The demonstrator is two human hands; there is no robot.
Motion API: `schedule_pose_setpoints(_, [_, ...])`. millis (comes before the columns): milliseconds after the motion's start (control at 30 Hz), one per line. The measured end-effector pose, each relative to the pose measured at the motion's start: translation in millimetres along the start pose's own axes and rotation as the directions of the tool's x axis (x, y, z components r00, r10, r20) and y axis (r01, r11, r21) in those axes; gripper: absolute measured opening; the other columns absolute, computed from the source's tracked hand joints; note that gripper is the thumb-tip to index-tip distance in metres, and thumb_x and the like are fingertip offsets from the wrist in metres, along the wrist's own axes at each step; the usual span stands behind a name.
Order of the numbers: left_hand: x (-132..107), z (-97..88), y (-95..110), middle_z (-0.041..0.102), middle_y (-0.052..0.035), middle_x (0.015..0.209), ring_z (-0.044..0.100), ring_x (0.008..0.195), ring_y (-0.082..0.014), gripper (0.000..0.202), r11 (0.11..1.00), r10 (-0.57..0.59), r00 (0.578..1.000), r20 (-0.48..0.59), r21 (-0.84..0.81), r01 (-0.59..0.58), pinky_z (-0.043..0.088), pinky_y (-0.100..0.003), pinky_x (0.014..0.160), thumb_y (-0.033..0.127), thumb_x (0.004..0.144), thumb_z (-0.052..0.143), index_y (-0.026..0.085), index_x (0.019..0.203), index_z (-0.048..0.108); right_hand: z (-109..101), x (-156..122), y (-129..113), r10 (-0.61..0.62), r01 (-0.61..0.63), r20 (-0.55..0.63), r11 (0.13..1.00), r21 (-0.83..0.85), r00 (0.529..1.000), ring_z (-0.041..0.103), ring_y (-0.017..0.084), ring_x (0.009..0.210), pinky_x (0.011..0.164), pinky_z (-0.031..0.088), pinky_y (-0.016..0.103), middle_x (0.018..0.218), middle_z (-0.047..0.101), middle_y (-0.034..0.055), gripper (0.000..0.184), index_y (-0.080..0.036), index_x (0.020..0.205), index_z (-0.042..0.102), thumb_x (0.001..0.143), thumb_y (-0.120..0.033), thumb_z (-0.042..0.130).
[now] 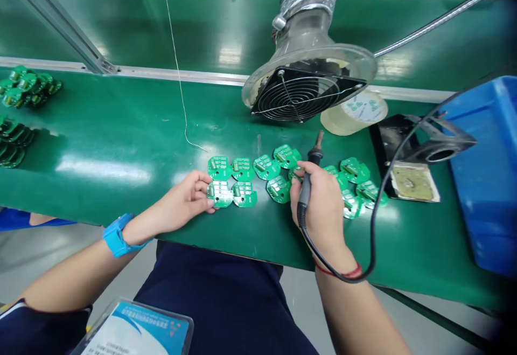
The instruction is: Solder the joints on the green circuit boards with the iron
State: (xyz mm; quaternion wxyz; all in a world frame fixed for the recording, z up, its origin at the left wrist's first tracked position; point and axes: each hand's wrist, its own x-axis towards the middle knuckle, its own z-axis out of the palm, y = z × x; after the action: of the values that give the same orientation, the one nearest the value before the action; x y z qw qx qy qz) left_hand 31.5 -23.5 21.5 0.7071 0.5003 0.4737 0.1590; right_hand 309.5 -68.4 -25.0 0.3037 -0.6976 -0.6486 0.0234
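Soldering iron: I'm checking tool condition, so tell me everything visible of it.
The soldering iron has a grey handle, a black collar and a brownish, metal-looking tip. The right hand grips it above the green table, tip pointing forward, apparently touching nothing. A black cable leaves its rear and loops past the wrist.

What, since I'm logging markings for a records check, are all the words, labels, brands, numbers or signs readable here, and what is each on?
No text can be read with certainty.
Badge: printed lines, too small and blurred to read.
Pale roll: green print on its end, too blurred to read.
Circuit boards: white markings, too small to read.
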Motion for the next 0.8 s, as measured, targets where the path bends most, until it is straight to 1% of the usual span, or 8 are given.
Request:
schedule_pose_setpoints(100, [-6.6,4.7,8.3,0.063,0.0000,0.087,0.062,0.073,-0.0130,0.024,0.940,0.038,0.999,0.029,0.338,-0.045,0.049,-0.028,0.069,0.029,0.089,0.057,0.021,0.111,0.052,0.1,3.1,3.3,-0.006,0.006,0.012,1.000,0.007,1.000,0.060,0.024,0.094,0.084,0.049,0.042,0.102,0.068,0.0079,0.034,-0.021,0.125,0.056,0.094,-0.027,0.044])
schedule_pose_setpoints(200, [-5.0,-6.1,22.5,0.066,-0.0015,0.084,0.058,0.073,-0.0146,0.019,0.748,0.136,0.990,0.046,0.650,-0.133,0.044,-0.027,0.067,0.032,0.092,0.054,0.021,0.106,0.063,-1.5,4.3,3.8,0.016,-0.015,-0.011,1.000,0.026,1.000,0.061,0.024,0.095,0.085,0.050,0.043,0.104,0.069,0.0086,0.034,-0.021,0.124,0.056,0.091,-0.028,0.048])
schedule_pose_setpoints(267, [4.1,-23.1,31.4,0.066,-0.0032,0.089,0.059,0.076,-0.0156,0.021,0.633,0.235,0.972,0.002,0.758,-0.155,0.045,-0.028,0.071,0.029,0.091,0.055,0.020,0.108,0.064,-4.4,3.9,2.2,0.045,-0.043,-0.031,0.998,0.051,0.999,0.063,0.024,0.095,0.087,0.051,0.044,0.105,0.069,0.0088,0.034,-0.021,0.122,0.056,0.090,-0.029,0.051])
schedule_pose_setpoints(367, [27.2,-58.2,40.3,0.061,-0.0065,0.105,0.058,0.086,-0.0172,0.029,0.424,0.424,0.901,-0.094,0.900,-0.106,0.046,-0.032,0.082,0.022,0.090,0.053,0.019,0.117,0.060,-10.8,1.6,-2.4,0.082,-0.075,-0.067,0.992,0.106,0.994,0.066,0.022,0.096,0.090,0.053,0.042,0.106,0.071,0.0076,0.031,-0.023,0.120,0.058,0.091,-0.032,0.052])
schedule_pose_setpoints(433, [44.2,-81.0,43.8,0.055,-0.0090,0.116,0.056,0.093,-0.0190,0.036,0.334,0.440,0.897,-0.036,0.934,-0.127,0.046,-0.035,0.086,0.022,0.090,0.052,0.018,0.126,0.056,-15.7,-1.3,-6.0,0.094,-0.082,-0.081,0.988,0.132,0.992,0.067,0.021,0.098,0.091,0.054,0.041,0.106,0.072,0.0063,0.028,-0.025,0.119,0.060,0.093,-0.033,0.051])
schedule_pose_setpoints(533, [63.1,-100.5,49.2,0.056,-0.0086,0.106,0.053,0.100,-0.0220,0.020,0.296,0.405,0.914,0.027,0.942,-0.159,0.044,-0.037,0.090,0.024,0.089,0.053,0.016,0.103,0.065,-22.7,-8.2,-9.5,0.099,-0.081,-0.106,0.984,0.159,0.990,0.070,0.021,0.099,0.091,0.055,0.041,0.099,0.075,0.0048,0.030,-0.026,0.122,0.062,0.095,-0.034,0.051])
schedule_pose_setpoints(667, [67.9,-85.9,60.5,0.063,-0.0073,0.101,0.048,0.108,-0.0261,0.014,0.205,0.544,0.838,0.049,0.960,-0.189,0.035,-0.044,0.098,0.025,0.089,0.055,0.018,0.084,0.066,-27.7,-21.1,-8.4,0.115,-0.072,-0.188,0.973,0.221,0.975,0.072,0.022,0.089,0.085,0.058,0.042,0.102,0.075,0.0062,0.036,-0.026,0.127,0.061,0.092,-0.034,0.057])
schedule_pose_setpoints(800, [61.9,-38.1,67.3,0.068,-0.0023,0.089,0.057,0.089,-0.0174,0.015,0.244,0.545,0.796,0.262,0.859,-0.450,0.035,-0.036,0.092,0.026,0.093,0.053,0.018,0.093,0.066,-23.6,-34.1,-7.3,0.185,-0.087,-0.266,0.935,0.343,0.946,0.071,0.021,0.075,0.070,0.059,0.039,0.096,0.073,0.0056,0.028,-0.024,0.115,0.067,0.089,-0.033,0.061])
